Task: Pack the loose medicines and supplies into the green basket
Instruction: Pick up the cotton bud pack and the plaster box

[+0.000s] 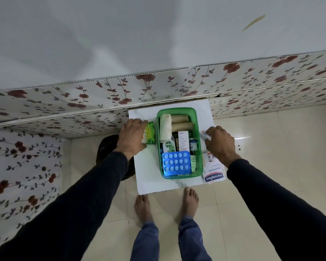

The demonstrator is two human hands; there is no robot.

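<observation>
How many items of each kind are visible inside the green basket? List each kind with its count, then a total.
Inside the green plastic basket:
Brown cardboard rolls: 2
White gauze roll: 1
Blue blister pack of tablets: 1
Dettol bottle: 1
White medicine carton: 1
Small white jar: 1
Green strip: 1
Total: 8

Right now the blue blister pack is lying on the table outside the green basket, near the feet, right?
Not quite. The head view shows the blue blister pack lying inside the green basket, at its end near the feet, not outside it on the table.
</observation>
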